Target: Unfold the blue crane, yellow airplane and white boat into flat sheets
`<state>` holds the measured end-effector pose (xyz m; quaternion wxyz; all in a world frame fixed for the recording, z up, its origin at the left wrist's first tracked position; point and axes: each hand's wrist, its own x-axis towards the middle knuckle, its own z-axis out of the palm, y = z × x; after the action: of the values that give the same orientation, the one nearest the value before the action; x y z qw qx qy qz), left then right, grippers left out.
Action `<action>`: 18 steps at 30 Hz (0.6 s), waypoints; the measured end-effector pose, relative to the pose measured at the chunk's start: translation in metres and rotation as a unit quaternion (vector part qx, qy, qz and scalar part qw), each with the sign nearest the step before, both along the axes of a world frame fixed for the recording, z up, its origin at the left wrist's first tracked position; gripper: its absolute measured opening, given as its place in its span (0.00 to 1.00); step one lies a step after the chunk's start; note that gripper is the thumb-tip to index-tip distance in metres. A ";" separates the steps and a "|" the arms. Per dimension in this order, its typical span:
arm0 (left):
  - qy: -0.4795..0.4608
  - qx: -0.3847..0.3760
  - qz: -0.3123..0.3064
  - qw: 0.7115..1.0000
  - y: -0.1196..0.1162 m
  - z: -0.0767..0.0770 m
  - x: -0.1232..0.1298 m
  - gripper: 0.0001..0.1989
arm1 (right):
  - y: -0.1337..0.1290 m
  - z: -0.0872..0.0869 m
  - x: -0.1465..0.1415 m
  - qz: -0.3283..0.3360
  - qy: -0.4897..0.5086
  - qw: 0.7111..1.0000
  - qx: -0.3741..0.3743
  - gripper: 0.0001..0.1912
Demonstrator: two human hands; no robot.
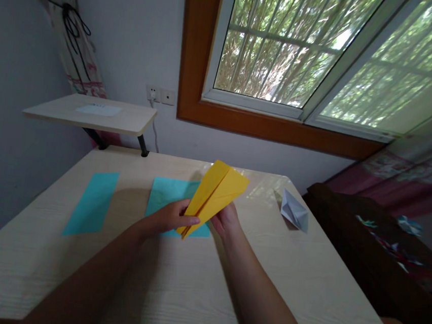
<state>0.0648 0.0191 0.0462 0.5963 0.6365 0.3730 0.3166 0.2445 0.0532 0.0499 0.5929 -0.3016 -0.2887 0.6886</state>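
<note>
A folded yellow paper airplane (217, 190) is held up over the desk, its narrow end toward me and its wide end tilted away. My left hand (178, 217) grips the narrow end, thumb lying across the top. On the right side, my right hand (226, 219) holds the plane from beneath; its fingers are partly hidden behind the yellow paper. Under the plane lies a square turquoise sheet (163, 192), partly covered from view by my hands.
A turquoise strip of paper (93, 203) lies at the left on the desk (188, 286). A folded white paper piece (294, 210) stands near the right edge. A small raised shelf (136, 116) at the back left bears a white sheet (99, 109).
</note>
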 end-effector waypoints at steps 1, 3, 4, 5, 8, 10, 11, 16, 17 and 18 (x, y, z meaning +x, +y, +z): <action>-0.005 0.001 0.015 1.000 0.001 -0.002 0.001 0.22 | 0.000 -0.001 -0.003 -0.004 -0.001 1.000 0.007 0.13; -0.024 -0.003 0.041 0.999 0.003 -0.005 0.003 0.22 | 0.000 -0.003 -0.007 -0.008 -0.006 1.000 0.016 0.13; -0.036 -0.010 0.046 0.998 0.003 -0.007 0.004 0.21 | -0.001 -0.004 -0.008 -0.011 -0.011 1.000 0.019 0.13; -0.048 -0.020 0.047 0.998 0.003 -0.008 0.005 0.21 | -0.001 -0.006 -0.009 -0.015 -0.015 1.000 0.021 0.13; -0.071 -0.040 0.065 0.995 0.004 -0.013 0.005 0.21 | -0.002 -0.013 -0.008 -0.028 -0.017 0.999 0.031 0.13; -0.076 -0.039 0.103 0.991 0.005 -0.016 0.004 0.22 | -0.004 -0.017 -0.007 -0.026 -0.005 0.999 0.030 0.13; -0.077 -0.036 0.126 0.988 0.006 -0.018 0.002 0.22 | -0.005 -0.018 -0.006 -0.022 0.001 1.000 0.022 0.13; -0.052 0.015 0.203 0.978 0.010 -0.029 -0.003 0.20 | -0.015 -0.023 -0.010 0.019 -0.044 0.999 0.018 0.16; -0.044 0.024 0.208 0.977 0.010 -0.032 -0.003 0.18 | -0.017 -0.024 -0.012 0.020 -0.075 0.996 0.035 0.16; -0.037 0.030 0.209 0.977 0.010 -0.034 -0.004 0.17 | -0.019 -0.024 -0.013 0.020 -0.111 0.992 0.054 0.15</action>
<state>0.0613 0.0292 0.0127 0.5110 0.5499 0.4657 0.4686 0.2315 0.0342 0.0258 0.5584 -0.3376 -0.3960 0.6461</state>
